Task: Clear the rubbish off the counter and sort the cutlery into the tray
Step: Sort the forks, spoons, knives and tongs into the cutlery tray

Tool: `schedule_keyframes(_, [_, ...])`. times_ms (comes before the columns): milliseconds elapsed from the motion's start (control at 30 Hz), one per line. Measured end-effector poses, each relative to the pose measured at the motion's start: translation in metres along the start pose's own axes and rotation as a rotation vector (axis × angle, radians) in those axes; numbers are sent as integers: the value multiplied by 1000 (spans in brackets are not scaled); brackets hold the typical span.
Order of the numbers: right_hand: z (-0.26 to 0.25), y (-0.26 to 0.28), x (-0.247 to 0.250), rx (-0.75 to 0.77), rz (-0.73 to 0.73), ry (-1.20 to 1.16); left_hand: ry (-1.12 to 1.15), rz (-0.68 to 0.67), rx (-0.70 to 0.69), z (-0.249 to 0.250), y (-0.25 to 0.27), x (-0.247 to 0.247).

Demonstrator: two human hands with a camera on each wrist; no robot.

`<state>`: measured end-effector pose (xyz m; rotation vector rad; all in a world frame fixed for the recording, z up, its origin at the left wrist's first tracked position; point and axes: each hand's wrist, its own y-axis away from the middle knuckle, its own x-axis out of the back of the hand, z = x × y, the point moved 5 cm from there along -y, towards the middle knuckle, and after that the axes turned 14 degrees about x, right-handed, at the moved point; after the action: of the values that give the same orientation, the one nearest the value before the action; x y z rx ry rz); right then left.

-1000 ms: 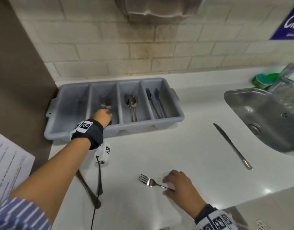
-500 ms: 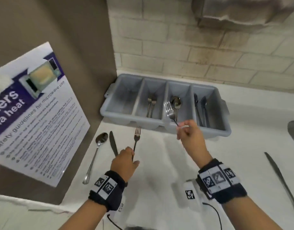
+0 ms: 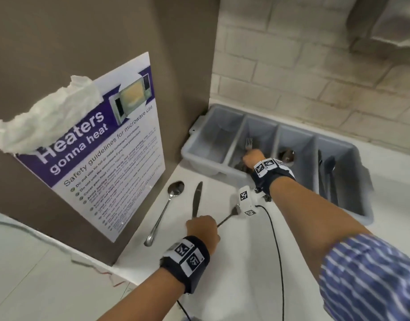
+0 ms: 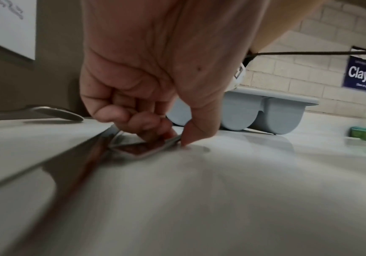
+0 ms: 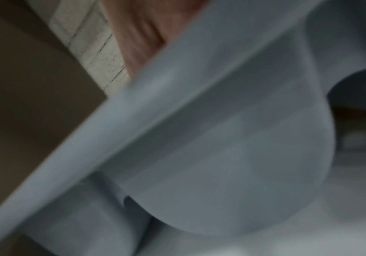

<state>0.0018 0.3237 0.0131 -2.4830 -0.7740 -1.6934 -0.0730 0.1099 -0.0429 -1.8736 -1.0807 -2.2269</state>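
The grey four-compartment cutlery tray stands against the tiled wall. My right hand reaches down into its second compartment, fingers curled away from the camera, and the tines of a fork stick out just beyond the knuckles. On the white counter my left hand pinches the handle of another fork between thumb and fingertips. A knife and a spoon lie just left of it.
Spoons lie in the third compartment, knives in the fourth. A crumpled white tissue sits on top of the brown unit bearing the microwave poster. A wrist cable trails over the counter. A green sponge lies far right.
My right hand has carried its fork from the tray's front edge down into the second compartment. My left hand has closed on the counter fork's handle. The head view swung left.
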Motion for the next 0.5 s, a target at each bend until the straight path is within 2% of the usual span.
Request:
schedule_keyframes(67, [1, -2, -10, 13, -16, -64, -92, 37, -18, 1, -1, 0])
schedule_keyframes(133, [2, 2, -5, 4, 98, -243, -110, 94, -78, 1, -2, 4])
schedule_keyframes(200, [1, 14, 5, 84, 238, -327, -49, 134, -159, -4, -1, 12])
schedule_keyframes(267, [2, 34, 17, 135, 385, -450, 98, 97, -244, -13, 3, 24])
schedule_keyframes(333, [3, 61, 26, 238, 515, -491, 297, -21, -304, -26, 9, 36])
schedule_keyframes(400, [7, 91, 31, 305, 580, -452, 378, -113, -351, -33, 13, 51])
schedule_keyframes(500, [21, 141, 22, 296, 610, -410, 380, -146, -421, -27, 17, 80])
